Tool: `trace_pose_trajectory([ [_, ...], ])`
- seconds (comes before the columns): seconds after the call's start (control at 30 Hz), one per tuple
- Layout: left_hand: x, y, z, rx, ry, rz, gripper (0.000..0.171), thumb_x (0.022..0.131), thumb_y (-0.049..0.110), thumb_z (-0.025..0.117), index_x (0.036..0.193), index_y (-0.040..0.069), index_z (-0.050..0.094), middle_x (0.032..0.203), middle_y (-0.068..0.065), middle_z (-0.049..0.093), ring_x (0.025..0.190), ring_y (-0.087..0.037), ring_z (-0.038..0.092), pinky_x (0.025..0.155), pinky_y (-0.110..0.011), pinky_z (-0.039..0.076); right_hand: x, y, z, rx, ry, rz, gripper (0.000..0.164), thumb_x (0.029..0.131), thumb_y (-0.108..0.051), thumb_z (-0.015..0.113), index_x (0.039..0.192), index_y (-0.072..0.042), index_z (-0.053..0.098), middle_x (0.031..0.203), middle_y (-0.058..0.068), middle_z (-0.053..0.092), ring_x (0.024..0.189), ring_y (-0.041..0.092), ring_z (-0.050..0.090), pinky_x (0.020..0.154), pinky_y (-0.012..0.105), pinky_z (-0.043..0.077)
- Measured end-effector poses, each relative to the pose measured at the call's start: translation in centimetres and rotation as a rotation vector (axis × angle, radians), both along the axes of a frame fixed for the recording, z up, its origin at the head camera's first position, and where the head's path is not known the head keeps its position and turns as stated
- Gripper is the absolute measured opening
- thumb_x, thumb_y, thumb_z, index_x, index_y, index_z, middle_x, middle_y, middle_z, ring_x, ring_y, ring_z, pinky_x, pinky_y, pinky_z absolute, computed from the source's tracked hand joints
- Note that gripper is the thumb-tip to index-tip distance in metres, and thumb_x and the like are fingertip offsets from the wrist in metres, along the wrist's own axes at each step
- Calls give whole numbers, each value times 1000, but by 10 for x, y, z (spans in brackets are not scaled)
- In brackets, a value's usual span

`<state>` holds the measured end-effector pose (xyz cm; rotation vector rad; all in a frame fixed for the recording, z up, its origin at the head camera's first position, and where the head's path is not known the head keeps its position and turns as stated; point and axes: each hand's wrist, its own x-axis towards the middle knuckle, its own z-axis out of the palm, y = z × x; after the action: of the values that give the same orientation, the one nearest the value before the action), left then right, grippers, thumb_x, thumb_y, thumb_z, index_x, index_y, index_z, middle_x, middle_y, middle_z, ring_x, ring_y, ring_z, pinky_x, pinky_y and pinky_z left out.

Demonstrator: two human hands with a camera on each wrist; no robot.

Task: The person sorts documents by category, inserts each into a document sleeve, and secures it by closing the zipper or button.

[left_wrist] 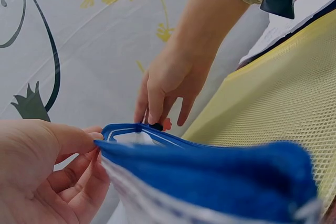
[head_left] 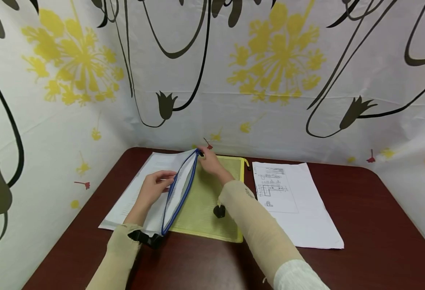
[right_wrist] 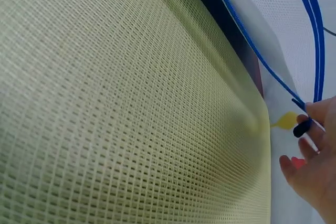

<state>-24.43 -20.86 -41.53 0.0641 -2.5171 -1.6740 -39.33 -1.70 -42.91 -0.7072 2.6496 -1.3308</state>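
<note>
A white zip file pouch with a blue zipper edge [head_left: 188, 189] lies at the left of the table, its mouth gaping along the zipper. Printed text shows on its white face [head_left: 154, 165]. My left hand [head_left: 155, 186] pinches the near lip of the mouth between thumb and fingers, as the left wrist view shows up close. At the pouch's far corner, my right hand [head_left: 211, 163] pinches the zipper end beside a small dark pull tab [right_wrist: 302, 128]. Under my right forearm lies a yellow mesh zip pouch [head_left: 205, 201], partly covered by the blue-edged one.
To the right lies a stack of white paper [head_left: 307, 213] with a technical drawing on top. A yellow zipper pull [head_left: 246, 162] sticks out at the yellow pouch's far right corner. Floral-patterned white fabric [head_left: 198, 72] rises behind the dark red table [head_left: 376, 225].
</note>
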Motion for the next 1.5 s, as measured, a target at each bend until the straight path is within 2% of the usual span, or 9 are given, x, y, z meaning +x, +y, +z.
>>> trace_pose_trajectory([
  [0.1,0,1,-1,-2,-2,1,28,98,11,63,123,1,68,115,-22,69,81,3,62,73,-22,60,1,0,1,-73,-42,-64,45,103,-4,48,147,2,44,145,23,52,135,35,50,115,44,42],
  [0.2,0,1,-1,-1,-4,5,28,97,12,64,123,1,68,115,-22,69,82,2,62,74,-25,61,2,0,2,-142,-72,-132,35,102,-4,50,137,2,55,130,23,63,119,34,62,100,41,53],
  [0.37,1,1,-2,-5,-1,7,28,97,13,64,123,2,69,115,-21,70,83,0,64,74,-25,61,4,1,4,-187,-112,-221,25,103,-7,52,123,0,66,112,19,71,100,30,69,81,33,57],
  [0.57,1,1,-6,0,-25,19,27,98,10,62,122,1,68,115,-22,69,82,0,64,71,-18,58,8,6,7,-128,-54,-265,25,102,-12,54,119,-2,71,107,16,74,99,28,71,80,31,57],
  [0.67,1,3,-8,7,-36,21,26,98,8,62,122,0,68,115,-22,69,82,1,64,71,-19,58,11,10,9,-181,-81,-278,26,102,-11,54,121,-2,70,108,18,73,100,33,71,78,35,59],
  [0.8,-1,6,-10,4,-41,24,26,97,8,62,121,0,69,113,-21,69,80,1,63,70,-20,59,13,14,10,-296,-149,-291,27,102,-7,53,124,1,67,111,22,71,104,40,68,85,46,60],
  [0.93,-3,8,-13,-15,-32,22,25,96,7,63,119,-1,69,110,-21,70,80,-1,64,69,-21,59,17,17,11,-331,-175,-300,27,102,-5,54,124,0,67,114,23,70,107,40,67,92,52,57],
  [1.33,-9,15,-22,-47,-35,1,23,95,5,63,116,-2,70,109,-23,71,83,-9,67,69,-24,61,22,23,9,-327,-174,-272,25,99,-1,56,121,0,68,115,23,68,107,41,66,92,53,57],
  [1.5,-10,20,-26,-65,-46,-2,22,94,4,64,114,-2,71,108,-22,72,88,-18,70,70,-27,62,20,24,3,-295,-173,-278,23,98,0,57,118,0,70,112,21,69,105,39,67,85,46,59],
])
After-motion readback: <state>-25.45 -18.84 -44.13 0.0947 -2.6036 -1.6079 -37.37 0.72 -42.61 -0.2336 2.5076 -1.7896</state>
